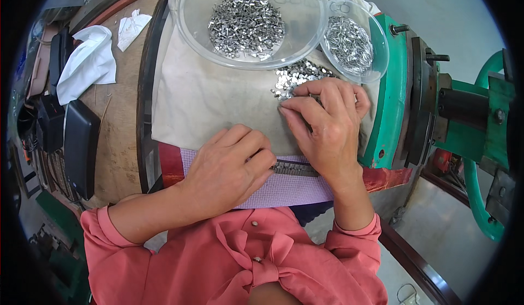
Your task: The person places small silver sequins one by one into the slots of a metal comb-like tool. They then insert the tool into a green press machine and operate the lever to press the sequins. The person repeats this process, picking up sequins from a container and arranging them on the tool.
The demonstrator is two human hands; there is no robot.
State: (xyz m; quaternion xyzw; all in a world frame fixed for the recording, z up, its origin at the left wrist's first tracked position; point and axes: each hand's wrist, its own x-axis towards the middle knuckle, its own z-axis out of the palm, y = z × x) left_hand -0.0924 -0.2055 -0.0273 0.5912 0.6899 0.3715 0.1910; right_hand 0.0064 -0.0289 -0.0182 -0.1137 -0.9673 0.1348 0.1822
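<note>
My left hand (232,160) is curled over the left end of a narrow grey metal strip (295,168) with a row of small notches or parts along it. The strip lies on a lilac checked cloth (273,193) close to my body. At the lower left edge of a loose pile of small shiny metal discs (297,77), my right hand (330,119) has its thumb and index finger closed in a pinch. What sits between those fingertips is too small to make out. The pile rests on a beige cloth (213,103).
Behind the pile stands a large clear plastic bowl (191,37) of small metal pieces. A smaller clear tub (382,64) of slim metal pieces is beside it. A green machine (390,108) borders the right. Leftward, a wooden board (123,141) bears white tissue (90,59) and a black case (80,149).
</note>
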